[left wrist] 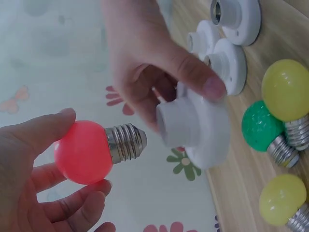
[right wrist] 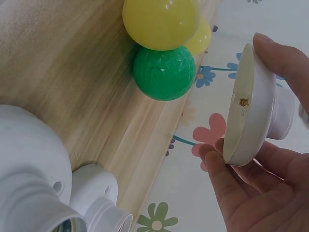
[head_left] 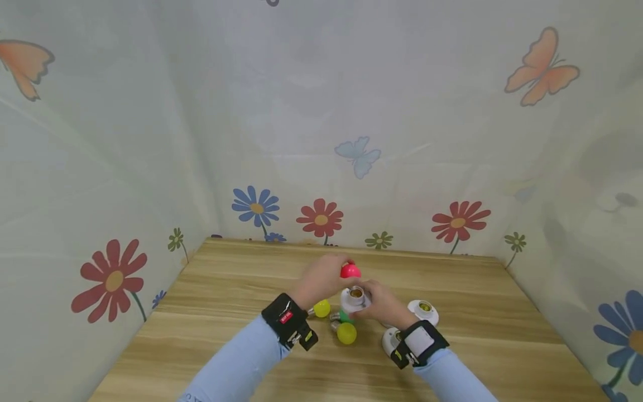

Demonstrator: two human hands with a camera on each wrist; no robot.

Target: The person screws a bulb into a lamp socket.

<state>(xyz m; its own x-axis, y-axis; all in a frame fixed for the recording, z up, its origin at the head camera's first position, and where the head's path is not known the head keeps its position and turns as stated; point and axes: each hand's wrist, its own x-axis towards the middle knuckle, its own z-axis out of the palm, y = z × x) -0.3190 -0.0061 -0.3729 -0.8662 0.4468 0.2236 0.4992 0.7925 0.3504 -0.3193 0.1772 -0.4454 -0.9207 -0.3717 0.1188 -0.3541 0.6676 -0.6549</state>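
My left hand pinches a red light bulb by its round globe. In the left wrist view the bulb's silver screw base points at the opening of a white lamp socket, with a gap between them. My right hand grips that socket by its round base, thumb on one side and fingers on the other. The right wrist view shows the hollow back of the socket. Both hands are raised above the wooden table.
Below the hands lie a yellow bulb, a second yellow bulb and a green bulb. More white sockets, one at the right and others near it, stand on the table. A flower-printed curtain surrounds the table.
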